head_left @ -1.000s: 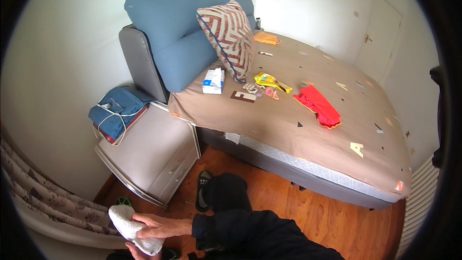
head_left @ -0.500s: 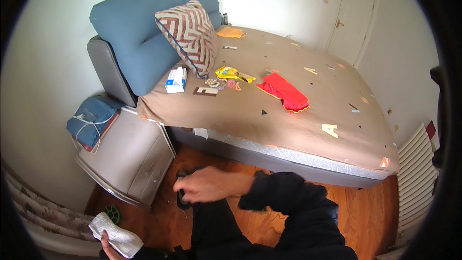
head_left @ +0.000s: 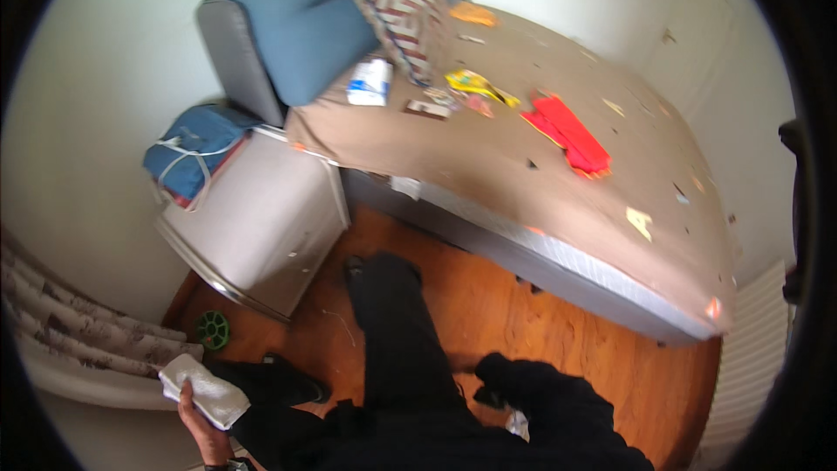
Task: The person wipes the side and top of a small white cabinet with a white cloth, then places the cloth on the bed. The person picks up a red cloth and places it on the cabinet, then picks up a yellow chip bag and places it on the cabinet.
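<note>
Gone from view is the right hand, which half a second ago reached down toward the floor near the dark shoe; only its black sleeve [head_left: 558, 401] shows now, so I cannot tell how that hand is set. Her left hand [head_left: 202, 419] is low at the left, fingers clamped around a folded white cloth [head_left: 206, 389], just beside the patterned curtain [head_left: 78, 331] and a small green round object [head_left: 212, 330] on the wooden floor [head_left: 488, 305]. Compared with the earlier frame, the view has tipped: the tan-sheeted bed [head_left: 488, 166] with its red cloth [head_left: 568, 133] sits higher, and the grey bedside cabinet [head_left: 261, 218] is nearer the middle.
</note>
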The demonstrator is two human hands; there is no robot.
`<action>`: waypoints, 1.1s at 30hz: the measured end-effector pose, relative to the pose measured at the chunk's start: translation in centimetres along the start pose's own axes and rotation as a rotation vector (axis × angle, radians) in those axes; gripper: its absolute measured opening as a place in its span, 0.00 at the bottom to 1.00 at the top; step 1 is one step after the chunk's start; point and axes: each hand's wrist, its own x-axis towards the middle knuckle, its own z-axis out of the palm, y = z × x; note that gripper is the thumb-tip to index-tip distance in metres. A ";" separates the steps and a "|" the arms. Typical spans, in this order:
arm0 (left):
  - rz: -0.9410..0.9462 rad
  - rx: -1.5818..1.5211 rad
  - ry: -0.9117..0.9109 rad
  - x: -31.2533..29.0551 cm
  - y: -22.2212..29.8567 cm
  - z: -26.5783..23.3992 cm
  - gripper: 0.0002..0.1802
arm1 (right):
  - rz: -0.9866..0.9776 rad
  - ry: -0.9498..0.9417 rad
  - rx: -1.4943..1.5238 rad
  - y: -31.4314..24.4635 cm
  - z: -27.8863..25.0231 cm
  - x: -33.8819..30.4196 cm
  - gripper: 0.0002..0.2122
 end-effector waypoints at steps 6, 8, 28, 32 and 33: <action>0.069 0.069 -0.024 3.2 0.2 3.0 0.25 | 0.080 0.149 -0.041 -1.0 -0.4 3.4 0.17; 0.088 0.199 -0.055 3.9 0.6 4.2 0.26 | 0.090 0.202 -0.031 -2.1 -1.9 4.7 0.17; 0.192 0.182 0.201 11.3 -5.5 11.6 0.28 | 0.166 0.227 -0.116 -13.1 -13.4 16.3 0.17; 0.223 0.122 0.214 9.2 -5.8 13.0 0.27 | 0.116 0.192 -0.160 -12.2 -15.9 16.5 0.17; 0.240 0.129 0.250 9.0 -5.5 13.4 0.27 | 0.100 0.185 -0.162 -11.8 -16.6 16.4 0.17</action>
